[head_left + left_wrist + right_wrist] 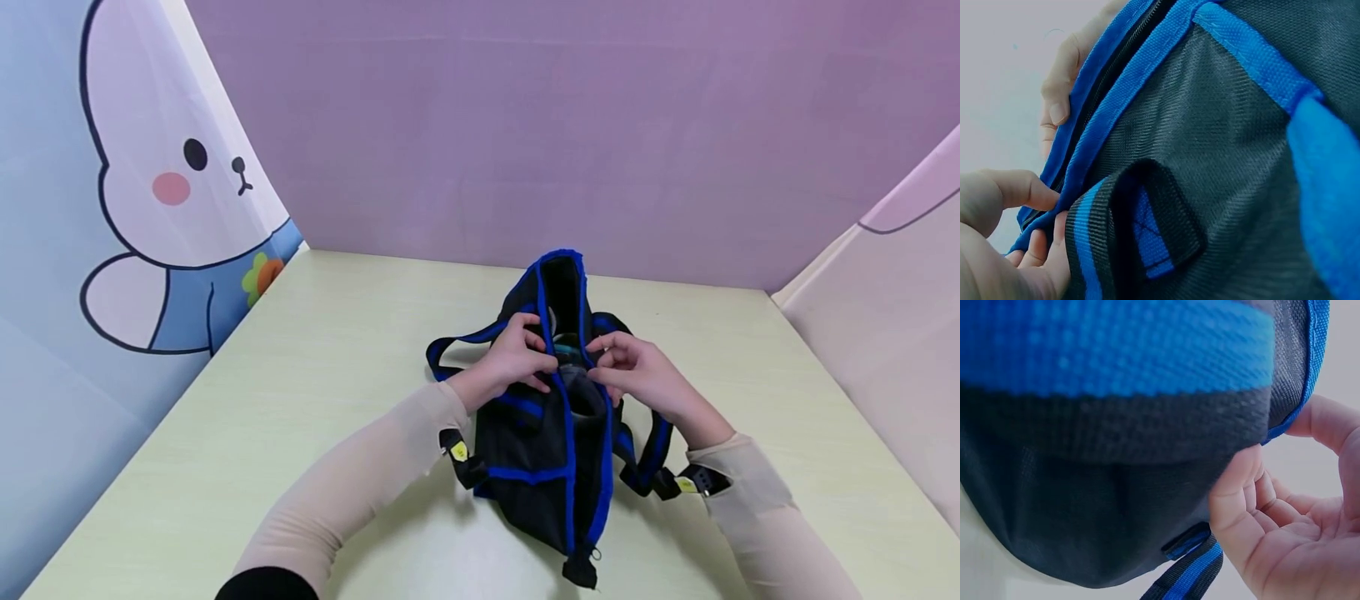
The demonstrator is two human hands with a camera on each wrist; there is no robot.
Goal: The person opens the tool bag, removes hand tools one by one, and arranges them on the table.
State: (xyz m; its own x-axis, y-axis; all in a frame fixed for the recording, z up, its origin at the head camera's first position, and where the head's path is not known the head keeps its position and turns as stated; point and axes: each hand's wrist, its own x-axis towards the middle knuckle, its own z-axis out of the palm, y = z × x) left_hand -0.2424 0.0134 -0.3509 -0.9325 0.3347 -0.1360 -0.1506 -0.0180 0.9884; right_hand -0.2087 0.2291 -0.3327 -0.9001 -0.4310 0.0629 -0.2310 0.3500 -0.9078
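A black fabric bag (525, 446) with blue trim stands on the table, its long zippered top parted. My left hand (516, 357) pinches the left edge of the opening between thumb and fingers. On the opposite side, my right hand (641, 373) grips the right edge, thumb on one face and fingers on the other. Between the two edges, dark and greyish contents (581, 387) show, mostly hidden inside. The left wrist view shows the zipper (1107, 84) along the blue border and a striped strap handle (1088, 234) close by the left fingers.
Webbing handles loop out on both sides, the left handle (442, 350) and the right handle (652, 454). The pale table (337, 333) meets a purple backdrop (525, 125) behind the bag. A cartoon-printed sheet (45, 333) lines the left side.
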